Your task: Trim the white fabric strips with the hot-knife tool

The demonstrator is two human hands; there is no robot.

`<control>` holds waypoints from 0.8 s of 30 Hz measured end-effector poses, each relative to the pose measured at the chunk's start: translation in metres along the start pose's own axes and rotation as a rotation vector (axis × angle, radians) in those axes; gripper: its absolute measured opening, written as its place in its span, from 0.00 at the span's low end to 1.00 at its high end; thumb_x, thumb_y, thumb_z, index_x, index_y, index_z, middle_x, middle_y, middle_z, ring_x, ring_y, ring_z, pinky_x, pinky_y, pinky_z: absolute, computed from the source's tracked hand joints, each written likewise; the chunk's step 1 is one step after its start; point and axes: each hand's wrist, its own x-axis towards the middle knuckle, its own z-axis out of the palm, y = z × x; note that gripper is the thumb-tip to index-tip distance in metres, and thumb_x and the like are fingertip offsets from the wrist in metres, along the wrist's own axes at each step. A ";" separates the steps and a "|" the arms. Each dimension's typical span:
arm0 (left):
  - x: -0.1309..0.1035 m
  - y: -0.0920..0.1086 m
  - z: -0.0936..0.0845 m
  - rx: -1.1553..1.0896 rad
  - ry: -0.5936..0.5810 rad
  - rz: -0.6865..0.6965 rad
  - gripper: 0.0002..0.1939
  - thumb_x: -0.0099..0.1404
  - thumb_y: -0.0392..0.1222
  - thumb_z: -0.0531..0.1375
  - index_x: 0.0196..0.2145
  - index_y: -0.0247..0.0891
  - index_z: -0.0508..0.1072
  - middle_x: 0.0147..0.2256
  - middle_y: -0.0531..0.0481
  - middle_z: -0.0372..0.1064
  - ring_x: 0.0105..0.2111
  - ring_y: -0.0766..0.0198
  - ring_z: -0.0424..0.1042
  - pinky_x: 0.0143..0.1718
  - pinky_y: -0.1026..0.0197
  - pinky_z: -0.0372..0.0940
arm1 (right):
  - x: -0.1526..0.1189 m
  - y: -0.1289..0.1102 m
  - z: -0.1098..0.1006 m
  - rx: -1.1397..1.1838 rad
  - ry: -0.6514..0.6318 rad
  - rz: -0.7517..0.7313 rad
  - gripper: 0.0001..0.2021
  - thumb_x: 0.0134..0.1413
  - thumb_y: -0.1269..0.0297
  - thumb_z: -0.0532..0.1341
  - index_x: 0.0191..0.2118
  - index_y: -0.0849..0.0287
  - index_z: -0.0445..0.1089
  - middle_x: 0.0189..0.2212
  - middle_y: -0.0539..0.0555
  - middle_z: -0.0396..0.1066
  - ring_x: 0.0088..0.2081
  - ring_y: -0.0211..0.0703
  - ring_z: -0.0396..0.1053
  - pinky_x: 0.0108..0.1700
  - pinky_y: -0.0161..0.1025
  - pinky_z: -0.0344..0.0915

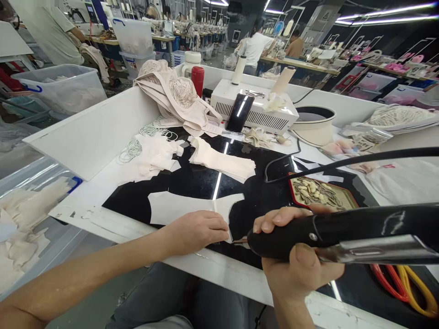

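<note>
Left, pale scraps [151,157] lie beside a fabric stack [224,161]; nearer, a white panel's [178,205] long axis runs left to right, the left hand [197,232] resting fingers together on its right end. The right hand's [291,274] fingers clamp a black tool [377,224], held sideways, tip pointing left, perhaps touching the panel; a black cable [343,163] crosses the tray [292,189] beyond.

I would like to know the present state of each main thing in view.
Left hand: resting on the white piece
White piece: lying flat
Right hand: gripping the black tool
Black tool: held, tip near the white piece
Beige pieces: stacked
Phone: propped at a tilt, screen dark
Red bottle: upright
Tray: partly filled
</note>
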 end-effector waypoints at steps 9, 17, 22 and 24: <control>-0.001 0.000 -0.001 0.006 0.009 0.011 0.12 0.76 0.28 0.54 0.46 0.33 0.77 0.43 0.44 0.77 0.48 0.60 0.76 0.53 0.59 0.72 | 0.000 0.000 -0.001 -0.005 -0.005 -0.006 0.22 0.53 0.60 0.73 0.51 0.53 0.69 0.30 0.45 0.72 0.26 0.39 0.70 0.25 0.38 0.72; 0.000 0.001 -0.001 0.003 0.003 0.006 0.12 0.76 0.27 0.53 0.46 0.33 0.76 0.44 0.44 0.77 0.48 0.61 0.76 0.55 0.59 0.73 | 0.000 0.000 0.000 -0.023 0.024 0.015 0.23 0.51 0.59 0.73 0.50 0.54 0.69 0.29 0.46 0.72 0.26 0.39 0.69 0.25 0.38 0.72; -0.001 0.000 -0.001 0.023 0.013 0.019 0.13 0.75 0.26 0.52 0.46 0.33 0.76 0.44 0.44 0.77 0.49 0.60 0.75 0.55 0.58 0.73 | 0.004 -0.001 0.003 -0.017 0.056 -0.010 0.23 0.50 0.58 0.74 0.50 0.54 0.69 0.29 0.46 0.72 0.25 0.38 0.69 0.24 0.38 0.71; -0.002 0.000 0.000 0.019 0.015 0.016 0.12 0.75 0.26 0.53 0.46 0.32 0.76 0.44 0.44 0.77 0.49 0.60 0.75 0.56 0.58 0.73 | 0.005 -0.001 0.004 -0.008 0.055 -0.022 0.22 0.51 0.59 0.73 0.49 0.54 0.69 0.29 0.46 0.72 0.25 0.39 0.69 0.24 0.38 0.71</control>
